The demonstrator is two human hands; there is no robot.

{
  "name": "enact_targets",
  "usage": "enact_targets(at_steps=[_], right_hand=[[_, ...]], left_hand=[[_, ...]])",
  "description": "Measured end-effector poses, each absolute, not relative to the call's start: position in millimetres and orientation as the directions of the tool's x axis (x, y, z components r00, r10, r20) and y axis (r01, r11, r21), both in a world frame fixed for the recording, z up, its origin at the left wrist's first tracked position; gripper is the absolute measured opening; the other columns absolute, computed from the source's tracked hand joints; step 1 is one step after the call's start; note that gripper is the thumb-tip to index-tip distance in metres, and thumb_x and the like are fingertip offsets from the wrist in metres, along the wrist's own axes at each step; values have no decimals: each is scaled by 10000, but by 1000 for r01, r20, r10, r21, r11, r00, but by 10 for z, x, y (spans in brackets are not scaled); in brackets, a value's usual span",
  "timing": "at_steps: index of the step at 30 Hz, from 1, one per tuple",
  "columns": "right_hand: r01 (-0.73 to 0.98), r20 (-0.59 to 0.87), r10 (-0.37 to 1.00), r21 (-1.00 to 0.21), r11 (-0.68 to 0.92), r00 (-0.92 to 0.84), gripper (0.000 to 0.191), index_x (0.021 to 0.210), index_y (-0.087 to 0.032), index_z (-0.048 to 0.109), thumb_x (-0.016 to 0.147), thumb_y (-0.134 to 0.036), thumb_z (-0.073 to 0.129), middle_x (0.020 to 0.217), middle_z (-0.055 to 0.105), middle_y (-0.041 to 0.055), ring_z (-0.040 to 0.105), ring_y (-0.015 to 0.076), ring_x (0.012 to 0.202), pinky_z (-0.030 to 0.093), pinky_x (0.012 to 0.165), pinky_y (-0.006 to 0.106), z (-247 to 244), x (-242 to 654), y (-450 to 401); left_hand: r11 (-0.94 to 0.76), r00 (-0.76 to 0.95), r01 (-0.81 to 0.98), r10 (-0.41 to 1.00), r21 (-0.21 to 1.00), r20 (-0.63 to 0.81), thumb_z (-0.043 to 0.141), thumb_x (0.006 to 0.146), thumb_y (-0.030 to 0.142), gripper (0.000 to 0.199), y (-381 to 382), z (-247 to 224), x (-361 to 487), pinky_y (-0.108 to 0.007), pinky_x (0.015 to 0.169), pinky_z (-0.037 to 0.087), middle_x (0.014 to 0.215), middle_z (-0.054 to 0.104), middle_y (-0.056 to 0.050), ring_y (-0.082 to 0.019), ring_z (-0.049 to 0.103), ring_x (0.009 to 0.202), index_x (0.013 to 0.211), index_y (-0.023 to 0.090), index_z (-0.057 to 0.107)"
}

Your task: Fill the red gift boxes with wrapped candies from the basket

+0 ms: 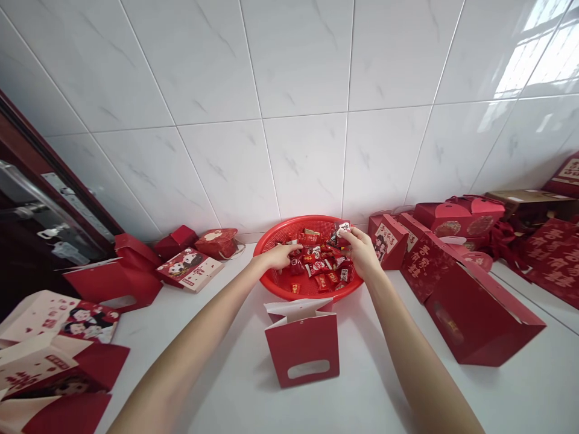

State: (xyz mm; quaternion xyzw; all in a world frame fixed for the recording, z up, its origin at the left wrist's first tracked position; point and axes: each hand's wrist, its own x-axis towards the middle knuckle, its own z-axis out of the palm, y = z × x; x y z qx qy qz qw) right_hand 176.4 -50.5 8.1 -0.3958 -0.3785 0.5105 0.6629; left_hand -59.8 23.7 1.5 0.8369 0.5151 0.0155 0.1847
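Candies (317,267) in basket (271,282), bag (302,345) before it, boxes (484,313) right

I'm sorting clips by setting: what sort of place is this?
An indoor room, perhaps a home kitchen or workroom; I can't tell which. The tiled wall and white countertop suggest it, while a red basket of wrapped sweets gives a festive touch.

Two bare forearms (192,343) stretched forward, left hand (277,256) back upward, right hand (362,252) pinching

Marbled tiles (304,150) rise behind a white tabletop (244,367)
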Motion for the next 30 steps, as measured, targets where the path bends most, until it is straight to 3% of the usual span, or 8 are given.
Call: enact_targets(at_steps=[3, 6, 10, 13, 19, 23, 26, 30], right_hand=[[-372, 86, 979, -916, 151, 185, 337, 755, -222, 676, 567, -453, 832, 768, 695, 9, 643, 203, 763, 553, 591, 296, 94, 1765, -514], [-373, 86, 981, -916, 147, 176, 322, 747, -220, 678, 576, -442, 837, 779, 699, 11, 640, 201, 778, 556, 599, 293, 108, 1767, -531], [-364, 86, 980, -920, 146, 177, 321, 750, -218, 685, 581, -448, 832, 777, 698, 8, 636, 194, 768, 531, 582, 279, 112, 1766, -543], [-349, 92, 981, -925, 147, 170, 333, 759, -224, 684, 582, -468, 827, 773, 700, 7, 644, 206, 773, 515, 584, 285, 108, 1765, -543], [-366, 114, 982, -916, 162, 151, 319, 753, -228, 682, 590, -466, 819, 782, 690, 5, 639, 202, 777, 526, 591, 288, 103, 1763, -545], [-367, 115, 982, -916, 164, 150, 314, 752, -226, 690, 587, -461, 816, 795, 697, 11, 637, 200, 776, 536, 594, 288, 104, 1760, -544], [-360, 105, 983, -920, 154, 153, 316, 739, -226, 681, 581, -464, 815, 763, 690, 9, 632, 194, 757, 535, 598, 285, 104, 1761, -535], [-368, 97, 982, -917, 151, 162, 323, 723, -221, 674, 565, -459, 823, 724, 678, 2, 619, 180, 726, 519, 580, 266, 105, 1762, -524]], left_hand=[[-390, 456, 867, 873, 310, -175, 575, 688, 95, 810, 228, 17, -592, -226, 663, 482, 969, 755, -58, -233, 703, 876, 1478, 275, 545], [-379, 442, 878, 877, 293, -188, 617, 707, 117, 787, 199, 30, -562, -263, 767, 501, 1115, 744, -72, -264, 697, 971, 1470, 300, 555], [-419, 447, 893, 864, 162, -233, 682, 714, 168, 706, 138, 60, -491, -373, 953, 469, 1204, 711, -92, -334, 660, 1104, 1402, 319, 628], [-462, 471, 881, 845, 100, -254, 725, 718, 241, 573, 89, 80, -455, -418, 986, 447, 1185, 710, -94, -365, 633, 1151, 1285, 325, 713], [-490, 514, 857, 829, 158, -219, 728, 766, 387, 201, 51, 92, -447, -387, 894, 457, 1008, 744, -92, -322, 655, 1005, 899, 246, 783], [-505, 535, 843, 826, 187, -179, 733, 743, 328, 138, 77, 84, -447, -349, 863, 445, 868, 731, -63, -290, 649, 956, 662, 218, 714], [-515, 550, 829, 822, 218, -148, 707, 740, 265, 122, 120, 86, -423, -317, 832, 445, 736, 703, -29, -238, 651, 835, 630, 215, 689], [-543, 585, 795, 804, 271, -107, 675, 767, 272, 87, 149, 116, -316, -261, 691, 435, 764, 714, -12, -187, 627, 723, 803, 220, 736]])
